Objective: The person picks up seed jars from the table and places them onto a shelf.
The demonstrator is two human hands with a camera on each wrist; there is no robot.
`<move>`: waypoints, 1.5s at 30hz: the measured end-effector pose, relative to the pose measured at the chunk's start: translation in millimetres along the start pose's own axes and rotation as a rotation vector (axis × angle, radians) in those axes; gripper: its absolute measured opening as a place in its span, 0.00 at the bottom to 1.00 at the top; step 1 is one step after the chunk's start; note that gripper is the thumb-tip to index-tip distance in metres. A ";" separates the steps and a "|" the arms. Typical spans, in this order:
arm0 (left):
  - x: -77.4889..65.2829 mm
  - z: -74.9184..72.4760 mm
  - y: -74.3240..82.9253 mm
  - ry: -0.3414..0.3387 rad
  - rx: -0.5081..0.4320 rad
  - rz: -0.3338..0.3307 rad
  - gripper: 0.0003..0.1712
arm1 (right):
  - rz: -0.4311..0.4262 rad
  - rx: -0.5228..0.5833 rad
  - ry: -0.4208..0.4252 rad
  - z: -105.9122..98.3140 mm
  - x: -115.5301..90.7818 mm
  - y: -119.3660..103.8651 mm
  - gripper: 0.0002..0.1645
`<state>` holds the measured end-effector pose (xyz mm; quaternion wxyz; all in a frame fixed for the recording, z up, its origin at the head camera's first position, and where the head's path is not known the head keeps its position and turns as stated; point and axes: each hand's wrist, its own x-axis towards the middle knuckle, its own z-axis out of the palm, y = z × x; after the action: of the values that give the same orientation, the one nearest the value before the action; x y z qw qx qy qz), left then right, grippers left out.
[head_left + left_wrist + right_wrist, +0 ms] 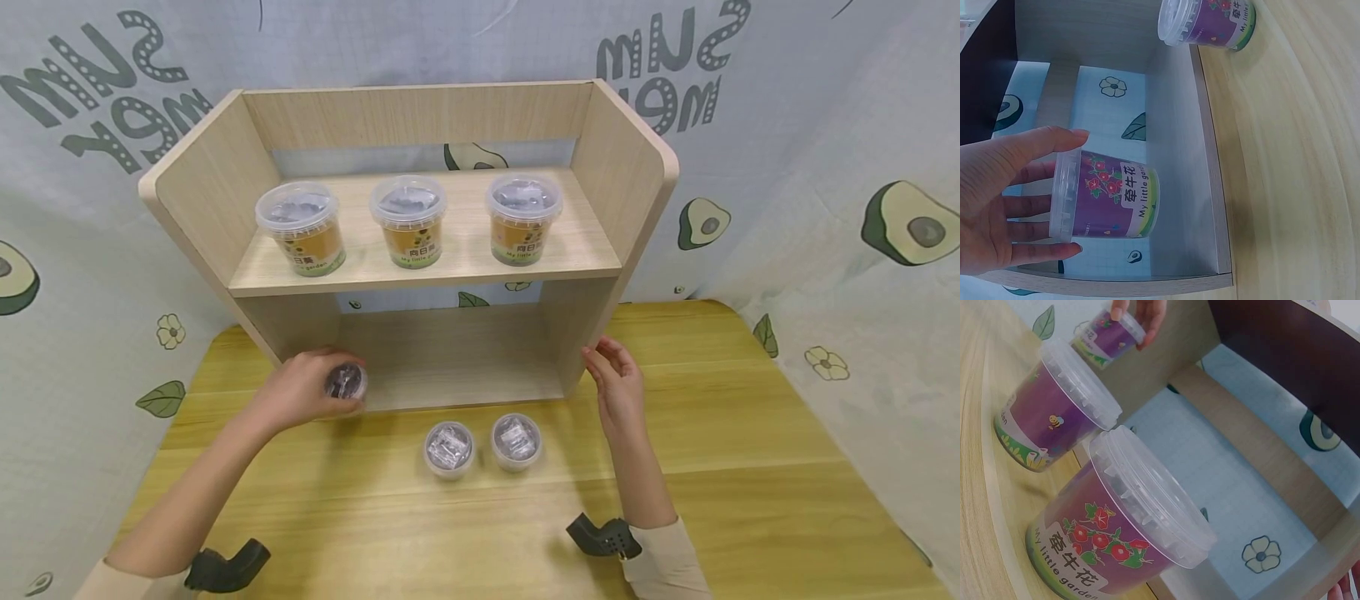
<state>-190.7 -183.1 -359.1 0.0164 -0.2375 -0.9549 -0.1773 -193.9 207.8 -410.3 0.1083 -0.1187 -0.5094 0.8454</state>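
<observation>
A small clear-lidded plastic cup with a purple label (1113,194) is in my left hand (311,387). Fingers and thumb of that hand grip the cup round its lid, at the left end of the lower compartment of the wooden shelf (450,283). In the left wrist view the purple label shows red flowers. My right hand (621,387) touches the front edge of the shelf's right side panel with its fingertips. Two more purple-labelled cups, a left one (449,450) and a right one (517,442), stand on the table before the shelf.
On the upper board are three orange-labelled lidded cups: left (303,229), middle (410,223) and right (523,221). The shelf stands on a yellowish wooden table (720,467). Behind it hangs a pale cloth (787,125) printed with avocados.
</observation>
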 end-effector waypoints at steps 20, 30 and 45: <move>9.0 6.1 -5.9 -0.036 0.041 -0.054 0.30 | 0.004 0.006 -0.005 0.1 -1.0 0.0 0.10; 16.6 17.5 -10.8 -0.028 0.027 -0.072 0.29 | 0.008 0.001 -0.009 -0.5 -1.2 -0.5 0.10; 23.2 29.3 -18.4 -0.049 0.020 -0.131 0.29 | 0.008 -0.005 -0.014 -0.7 -1.1 0.0 0.09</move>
<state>-218.2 -177.7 -390.0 -0.0163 -0.1784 -0.9703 -0.1623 -192.7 208.1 -410.5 0.1012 -0.1148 -0.5117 0.8454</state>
